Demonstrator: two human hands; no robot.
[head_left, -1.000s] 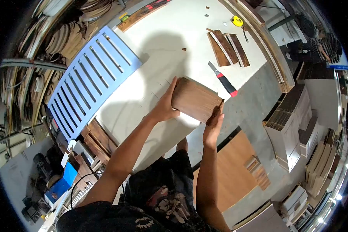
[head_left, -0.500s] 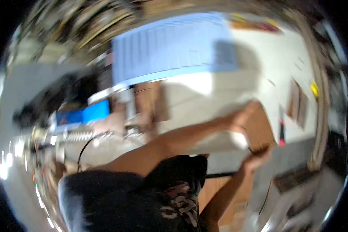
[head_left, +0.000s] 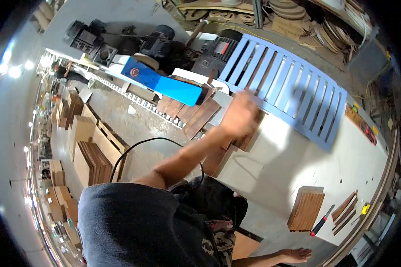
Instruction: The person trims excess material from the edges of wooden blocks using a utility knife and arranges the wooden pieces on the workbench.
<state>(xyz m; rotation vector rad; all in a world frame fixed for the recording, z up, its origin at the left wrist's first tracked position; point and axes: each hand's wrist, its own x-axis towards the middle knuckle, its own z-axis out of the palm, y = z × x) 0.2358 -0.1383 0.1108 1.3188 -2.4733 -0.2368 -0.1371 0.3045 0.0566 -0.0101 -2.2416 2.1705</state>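
Note:
My left hand [head_left: 241,115] is stretched out over a dark brown stack of wooden pieces [head_left: 249,139] at the table's machine-side edge. It is smeared by motion, so its fingers and any contact are unclear. My right hand [head_left: 297,255] hangs past the near table edge, palm flat and fingers stretched, holding nothing. A neat stack of brown wooden strips [head_left: 306,209] stands on the white table [head_left: 272,173], apart from both hands. Beside it lie a red-and-black-handled tool with a narrow blade [head_left: 322,221] and several thin wooden strips [head_left: 345,212].
A light blue slatted panel [head_left: 286,84] lies across the far table side. Brown boards [head_left: 202,116] rest on the machine beside a blue cover [head_left: 179,90] and motors [head_left: 216,55]. A yellow tape measure [head_left: 366,208] is at right. A black cable [head_left: 138,143] loops by my left arm. Another person [head_left: 69,73] is far left.
Both hands have let go of the wooden stack, which now stands on the table. My left hand has moved to the machine side, my right hand away toward the near edge. The view has turned left.

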